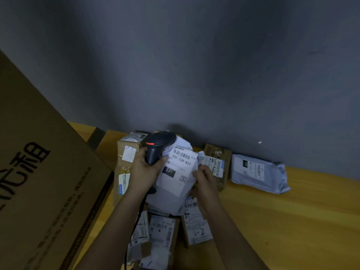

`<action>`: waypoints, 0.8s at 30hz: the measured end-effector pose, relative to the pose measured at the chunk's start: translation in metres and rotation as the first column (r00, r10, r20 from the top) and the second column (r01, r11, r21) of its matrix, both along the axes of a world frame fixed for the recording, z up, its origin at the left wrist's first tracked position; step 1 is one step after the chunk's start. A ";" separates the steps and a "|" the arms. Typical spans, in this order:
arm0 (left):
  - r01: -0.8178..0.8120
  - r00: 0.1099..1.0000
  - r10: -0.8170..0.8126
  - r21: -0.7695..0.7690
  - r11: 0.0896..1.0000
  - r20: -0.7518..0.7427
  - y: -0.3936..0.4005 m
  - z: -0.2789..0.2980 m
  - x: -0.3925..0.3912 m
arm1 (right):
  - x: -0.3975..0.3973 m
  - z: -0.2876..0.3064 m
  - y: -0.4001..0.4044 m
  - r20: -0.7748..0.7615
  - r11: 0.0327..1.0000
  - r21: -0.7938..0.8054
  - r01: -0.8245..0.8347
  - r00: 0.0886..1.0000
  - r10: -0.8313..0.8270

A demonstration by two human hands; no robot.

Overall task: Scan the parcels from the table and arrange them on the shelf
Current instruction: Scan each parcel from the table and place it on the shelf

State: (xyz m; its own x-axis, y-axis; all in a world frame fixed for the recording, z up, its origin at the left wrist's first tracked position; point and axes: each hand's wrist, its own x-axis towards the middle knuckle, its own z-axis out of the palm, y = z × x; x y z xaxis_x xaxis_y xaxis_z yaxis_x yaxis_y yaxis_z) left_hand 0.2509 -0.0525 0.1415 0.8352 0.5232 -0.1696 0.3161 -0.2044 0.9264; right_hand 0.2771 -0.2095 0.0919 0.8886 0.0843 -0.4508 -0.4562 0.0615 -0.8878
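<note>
A black scanner (158, 147) is gripped in the left hand (145, 170), the fingers curled round its handle, with its head and red strip at 12 o'clock from that hand. A white bag parcel (175, 184) is held by the right hand (204, 182), whose fingers pinch its right edge; so the grip on each side is closed on a thing. The parcel is raised above the desk (292, 221), just right of the scanner, and its white label (180, 166) faces up, printed with a barcode, "231-239-K01" and a black patch marked "231".

At 9 o'clock from the scanner, a tall brown box (126, 166) stands on the desk, touching or just behind the left hand. At 3 o'clock from the held parcel, a smaller brown box (217, 164) with labels is seen by the wall, and further right a grey bag parcel (257, 172) lies flat on the desk. At 6 o'clock, below the held parcel, several small labelled parcels are piled, among them 1 box (198, 230) marked "5-2". A large cardboard carton (39, 182) with black printed characters fills the left side, tilted. A grey wall (194, 65) is seen behind the desk.
</note>
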 end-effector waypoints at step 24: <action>-0.048 0.992 0.057 -0.083 0.995 0.116 -0.036 0.034 -0.040 | -0.014 0.055 -0.043 0.124 0.977 0.041 0.211 0.969 -0.214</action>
State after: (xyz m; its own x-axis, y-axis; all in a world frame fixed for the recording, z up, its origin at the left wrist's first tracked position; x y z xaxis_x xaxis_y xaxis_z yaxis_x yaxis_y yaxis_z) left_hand 0.2111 -0.0882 0.1757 0.8235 0.5557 -0.1141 0.2118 -0.1145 0.9706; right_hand 0.2627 -0.2528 0.1470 0.9374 -0.1019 -0.3329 -0.3133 0.1701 -0.9343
